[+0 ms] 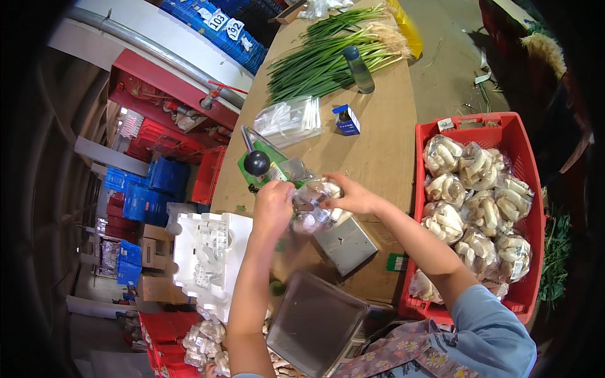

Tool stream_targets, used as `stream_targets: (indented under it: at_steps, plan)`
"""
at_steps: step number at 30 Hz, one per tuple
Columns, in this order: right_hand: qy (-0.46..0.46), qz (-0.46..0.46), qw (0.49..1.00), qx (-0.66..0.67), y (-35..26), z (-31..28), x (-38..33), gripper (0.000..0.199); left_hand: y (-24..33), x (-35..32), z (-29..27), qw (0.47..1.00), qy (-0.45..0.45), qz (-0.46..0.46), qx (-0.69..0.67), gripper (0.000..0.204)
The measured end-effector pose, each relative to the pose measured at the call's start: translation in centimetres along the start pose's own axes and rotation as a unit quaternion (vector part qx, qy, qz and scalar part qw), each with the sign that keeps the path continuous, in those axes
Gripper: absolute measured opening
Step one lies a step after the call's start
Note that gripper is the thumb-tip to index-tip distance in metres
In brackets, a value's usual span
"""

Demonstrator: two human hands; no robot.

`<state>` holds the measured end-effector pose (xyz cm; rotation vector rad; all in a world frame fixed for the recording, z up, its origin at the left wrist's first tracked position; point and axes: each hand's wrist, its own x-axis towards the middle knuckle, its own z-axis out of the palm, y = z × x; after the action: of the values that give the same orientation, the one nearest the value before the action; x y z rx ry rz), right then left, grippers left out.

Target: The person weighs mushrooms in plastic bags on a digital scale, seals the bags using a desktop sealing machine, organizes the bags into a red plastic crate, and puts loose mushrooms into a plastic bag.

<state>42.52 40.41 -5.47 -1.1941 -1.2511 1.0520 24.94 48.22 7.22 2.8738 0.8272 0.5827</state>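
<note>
A clear plastic bag of white mushrooms [309,222] is between my two hands, above the table. My left hand [275,206] is closed on the gathered end of the bag, right by the green bench device [272,159] with its black ball-topped lever [257,162]. Bent over the bag's far right side, my right hand [353,195] grips it with thumb and fingers. Just below the bag lies a flat metal plate [346,247], like a scale's platform. A grey plastic tray [318,321] is nearer to me.
Right of the table stands a red crate [535,252] of bagged mushrooms. A white foam box [236,264] with labels is at the left. Farther up the table [384,145] lie plastic bags [290,120], a small blue box [346,121], a bottle [359,69] and green onions [315,66].
</note>
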Motion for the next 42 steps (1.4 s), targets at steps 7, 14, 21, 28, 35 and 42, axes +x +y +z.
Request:
stream_targets:
  at_steps: [7,14,21,28,35,42]
  plan:
    - [-0.12,0.074,0.984,0.107,-0.2,2.0,1.6,0.077,-1.9,-2.4,-1.4,0.997,0.003,0.005,0.071,0.006]
    - [-0.092,0.072,0.989,0.094,-0.9,3.6,3.3,0.067,-2.3,-4.8,-0.8,0.986,0.11,-0.003,0.126,0.006]
    - [-0.09,0.183,0.977,-0.057,2.8,3.5,4.6,0.056,-1.1,-5.8,1.9,0.963,0.246,-0.106,0.01,0.015]
    - [0.239,-0.095,0.966,-0.019,-13.3,-1.3,7.5,0.031,-0.4,-6.1,4.3,0.93,0.33,-0.161,0.004,0.01]
    - [-0.054,0.133,0.985,0.094,-23.4,3.4,9.6,0.029,-1.3,-6.4,4.7,0.927,0.337,-0.164,-0.011,0.014]
    - [-0.027,0.145,0.989,-0.005,-22.0,3.4,7.3,0.026,-0.8,-6.4,4.6,0.922,0.361,-0.135,-0.028,0.014]
